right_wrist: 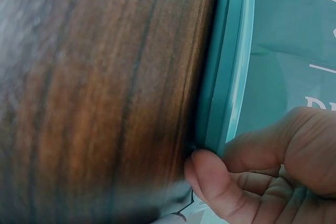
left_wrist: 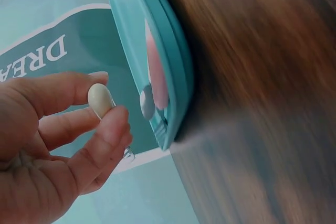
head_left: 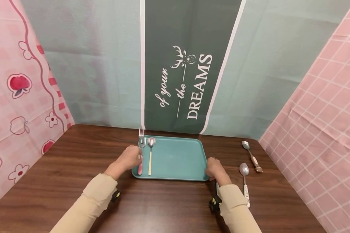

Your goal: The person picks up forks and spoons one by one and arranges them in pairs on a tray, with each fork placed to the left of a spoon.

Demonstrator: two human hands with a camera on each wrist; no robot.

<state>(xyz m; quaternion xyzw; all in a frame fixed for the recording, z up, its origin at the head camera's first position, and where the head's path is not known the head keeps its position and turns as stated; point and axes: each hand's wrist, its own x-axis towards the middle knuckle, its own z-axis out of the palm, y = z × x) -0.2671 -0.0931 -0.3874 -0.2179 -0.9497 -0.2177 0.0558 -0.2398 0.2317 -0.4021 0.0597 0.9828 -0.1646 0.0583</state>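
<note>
My left hand (head_left: 130,156) pinches a fork between thumb and fingers. The fork's rounded cream handle end (left_wrist: 100,99) shows in the left wrist view, and its tines (head_left: 141,132) point toward the back wall, over the tray's left edge. My right hand (head_left: 216,170) grips the right rim of a teal tray (head_left: 178,158) near its front corner, thumb and finger on the edge (right_wrist: 212,124). On the tray's left side lie a pink-handled fork (head_left: 140,166), partly behind the left hand, and a spoon with a cream handle (head_left: 150,161).
Right of the tray lie a spoon with a patterned white handle (head_left: 244,171) and a spoon with a brown handle (head_left: 253,158). Another utensil (head_left: 217,188) lies mostly hidden under the right hand. A cloth backdrop (head_left: 105,81) borders the brown wooden table (head_left: 163,207) at the back.
</note>
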